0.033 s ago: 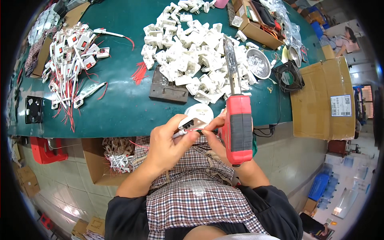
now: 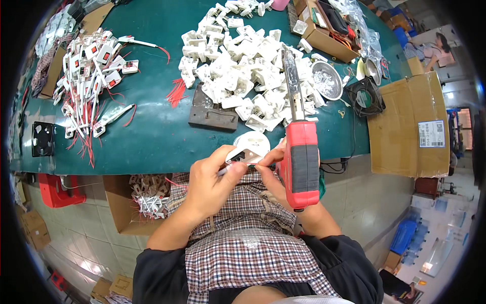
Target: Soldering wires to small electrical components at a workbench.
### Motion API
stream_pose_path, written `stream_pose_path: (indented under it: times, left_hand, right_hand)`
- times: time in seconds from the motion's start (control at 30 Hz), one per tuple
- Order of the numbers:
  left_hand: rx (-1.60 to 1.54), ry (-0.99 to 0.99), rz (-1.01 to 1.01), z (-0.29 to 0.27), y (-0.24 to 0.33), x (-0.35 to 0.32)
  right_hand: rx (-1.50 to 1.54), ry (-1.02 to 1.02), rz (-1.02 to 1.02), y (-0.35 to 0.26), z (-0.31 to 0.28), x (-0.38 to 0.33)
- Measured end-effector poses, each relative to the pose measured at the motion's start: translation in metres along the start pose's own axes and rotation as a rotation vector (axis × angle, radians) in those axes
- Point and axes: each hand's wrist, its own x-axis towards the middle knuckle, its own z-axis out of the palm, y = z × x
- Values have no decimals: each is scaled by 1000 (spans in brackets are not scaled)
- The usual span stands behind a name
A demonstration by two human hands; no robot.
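Note:
At the table's front edge, my left hand (image 2: 208, 177) is closed around a white plastic switch housing (image 2: 258, 153) with a black switch (image 2: 238, 157) inside. A white cable leaves the housing under that hand. The left thumb presses by the switch. My right hand (image 2: 273, 169) pinches a thin red wire (image 2: 251, 164) at the housing's lower edge, its fingers closed. A red and black gun-shaped tool (image 2: 304, 167) with a long metal tube stands in front of the right hand and hides part of it. Behind the housing is a round white piece (image 2: 253, 138).
White plastic housings (image 2: 238, 66) lie heaped on the green table (image 2: 152, 126). Wired switch units (image 2: 91, 71) are piled to the left. A dark metal block (image 2: 212, 111), a metal bowl (image 2: 326, 81), a small fan (image 2: 365, 97) and a cardboard box (image 2: 405, 126) stand around.
My left thumb has shifted up and slightly left, over the lower part of the switch. The right hand keeps its place on the red wire.

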Motion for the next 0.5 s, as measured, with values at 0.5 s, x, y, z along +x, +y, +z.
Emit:
stream_pose_path:
  times: [0.5]
  left_hand:
    - [-87, 15, -12, -2, 0, 5]
  right_hand:
    - [-51, -28, 133, -31, -16, 18]
